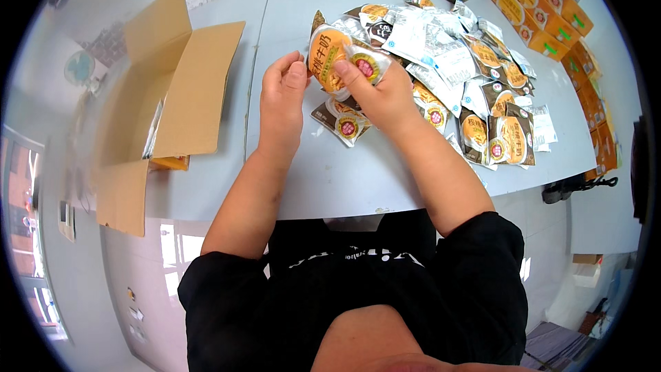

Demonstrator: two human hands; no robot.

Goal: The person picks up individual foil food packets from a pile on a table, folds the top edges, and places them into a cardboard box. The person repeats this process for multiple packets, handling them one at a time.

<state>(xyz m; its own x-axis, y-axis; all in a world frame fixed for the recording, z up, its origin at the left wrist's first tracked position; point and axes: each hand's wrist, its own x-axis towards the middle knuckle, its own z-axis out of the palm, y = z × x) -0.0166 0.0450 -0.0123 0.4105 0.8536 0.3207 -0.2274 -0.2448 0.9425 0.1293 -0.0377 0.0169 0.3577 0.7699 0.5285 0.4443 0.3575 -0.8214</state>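
Note:
My right hand grips a brown, orange and white printed milk pouch, thumb across its front. A white part with a red round seal shows beside the thumb; whether it belongs to a second pouch I cannot tell. My left hand is at the pouch's left edge, fingers bent and thumb raised; whether it grips the edge is hidden. Below the held pouch, a similar pouch lies on the grey table. To the right spreads a heap of such pouches, some showing their white printed backs.
An open cardboard box stands at the left, flaps spread, with a pouch edge visible inside. Orange printed cartons are stacked at the back right, more along the right side. A black strapped item is beside the table's right edge.

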